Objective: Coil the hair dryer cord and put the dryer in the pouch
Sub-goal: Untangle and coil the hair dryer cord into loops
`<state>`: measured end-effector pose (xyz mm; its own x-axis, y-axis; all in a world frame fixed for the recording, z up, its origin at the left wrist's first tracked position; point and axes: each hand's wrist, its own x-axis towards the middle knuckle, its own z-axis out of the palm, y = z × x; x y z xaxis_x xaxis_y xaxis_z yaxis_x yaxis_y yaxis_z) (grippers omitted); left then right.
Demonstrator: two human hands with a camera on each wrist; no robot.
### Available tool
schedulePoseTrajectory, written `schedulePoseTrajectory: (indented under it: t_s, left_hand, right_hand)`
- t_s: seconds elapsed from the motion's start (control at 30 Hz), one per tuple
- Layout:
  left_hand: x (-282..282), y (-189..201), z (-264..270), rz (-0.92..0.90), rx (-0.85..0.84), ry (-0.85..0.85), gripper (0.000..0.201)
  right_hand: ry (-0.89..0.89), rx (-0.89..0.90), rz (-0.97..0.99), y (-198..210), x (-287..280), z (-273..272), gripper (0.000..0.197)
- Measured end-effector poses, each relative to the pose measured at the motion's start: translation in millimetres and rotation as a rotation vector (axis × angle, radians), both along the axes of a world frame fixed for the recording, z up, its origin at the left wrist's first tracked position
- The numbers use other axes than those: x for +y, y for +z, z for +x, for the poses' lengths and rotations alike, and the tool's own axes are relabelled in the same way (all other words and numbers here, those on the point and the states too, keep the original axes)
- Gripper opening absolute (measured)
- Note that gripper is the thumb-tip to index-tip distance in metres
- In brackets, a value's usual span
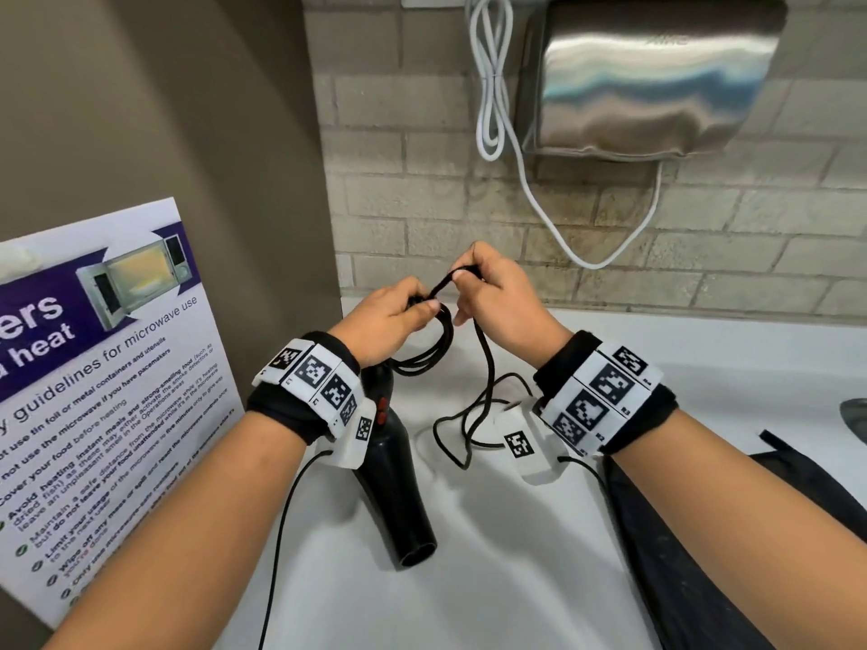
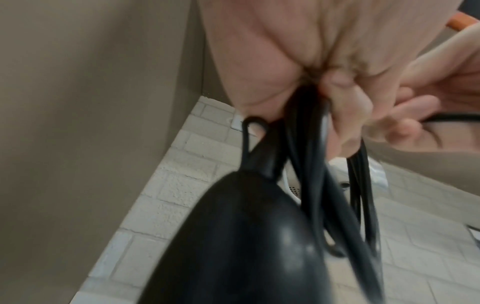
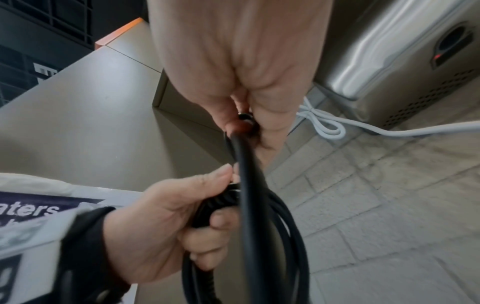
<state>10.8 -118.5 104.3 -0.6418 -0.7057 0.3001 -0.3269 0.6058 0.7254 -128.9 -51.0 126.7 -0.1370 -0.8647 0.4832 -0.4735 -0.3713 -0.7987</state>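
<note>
A black hair dryer (image 1: 396, 490) lies on the white counter (image 1: 516, 555), nozzle toward me, partly hidden under my left wrist. Its black cord (image 1: 488, 368) rises from the counter to both hands. My left hand (image 1: 399, 312) grips a bundle of cord loops (image 3: 283, 236) that hangs below the fist. My right hand (image 1: 488, 283) pinches one strand of cord (image 3: 246, 164) just above and right of the left hand. Loose cord lies in loops on the counter (image 1: 450, 438). A dark pouch (image 1: 703, 555) lies at the right under my right forearm.
A steel hand dryer (image 1: 647, 77) with a white cable (image 1: 492, 86) hangs on the brick wall behind. A microwave guidelines poster (image 1: 103, 377) leans at the left against a brown panel. A thin black wire (image 1: 277, 555) runs down from my left wristband.
</note>
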Motion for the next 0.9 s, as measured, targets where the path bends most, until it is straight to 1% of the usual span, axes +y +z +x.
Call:
schedulePoseTrajectory:
  t_s: [0.07, 0.17, 0.23, 0.3, 0.37, 0.43, 0.53, 0.63, 0.77, 0.83, 0.9]
  left_hand:
    - [-3, -1, 3, 0.0, 0.071, 0.039, 0.008]
    - [-8, -3, 3, -0.026, 0.131, 0.084, 0.009]
    - [-10, -4, 3, -0.018, 0.176, 0.089, 0.013]
    - [-10, -6, 1, 0.02, 0.209, 0.082, 0.019]
    - [-7, -7, -1, 0.06, 0.255, 0.073, 0.022]
    - [-3, -8, -4, 0.129, 0.325, 0.059, 0.024]
    - [0, -7, -10, 0.227, 0.397, 0.064, 0.025]
    - [0, -7, -12, 0.231, 0.382, 0.089, 0.025]
    - [-1, -8, -13, 0.083, 0.309, 0.146, 0.027]
    - [0, -8, -15, 0.009, 0.276, 0.173, 0.025]
    - [2, -8, -16, -0.022, 0.241, 0.172, 0.022]
  right_hand:
    - [-0.019, 0.017, 0.023, -5, 5, -3, 0.031]
    - [0.023, 0.135, 0.05, -17, 8, 5, 0.035]
    - [0.068, 0.209, 0.032, -29, 9, 15, 0.037]
    - [0.063, 0.269, -0.01, -39, 10, 24, 0.039]
    - [0.042, 0.324, -0.04, -46, 9, 28, 0.034]
    - [0.032, 0.377, -0.045, -48, 7, 30, 0.02]
    - [0.014, 0.435, -0.035, -51, 1, 31, 0.022]
    - [0.013, 0.456, -0.048, -54, 0, 29, 0.021]
    - [0.022, 0.449, -0.044, -55, 5, 26, 0.02]
    - [0.057, 0.435, -0.017, -54, 7, 22, 0.021]
    - [0.092, 0.386, -0.006, -52, 9, 13, 0.025]
